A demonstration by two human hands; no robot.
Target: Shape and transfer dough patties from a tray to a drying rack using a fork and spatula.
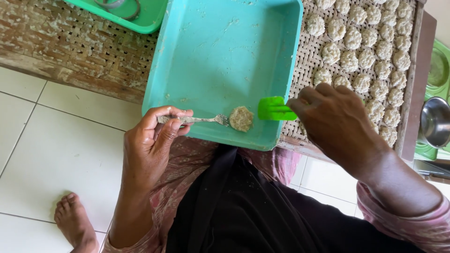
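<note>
My left hand (154,140) grips a metal fork (199,120) by its handle, with the tines touching a round beige dough lump (241,118) near the front edge of a teal plastic tray (220,51). A bright green flat scraper (274,109) is held in my right hand (335,119), its blade lying over the tray's right rim just beside the lump. Several rows of small shaped dough balls (370,47) lie on a woven bamboo mat (309,56) to the right.
A second green tray (150,21) with a metal ring sits at the top left on the worn woven rack (70,47). A steel bowl (436,122) stands at the far right. White floor tiles and my bare foot (75,222) lie below left.
</note>
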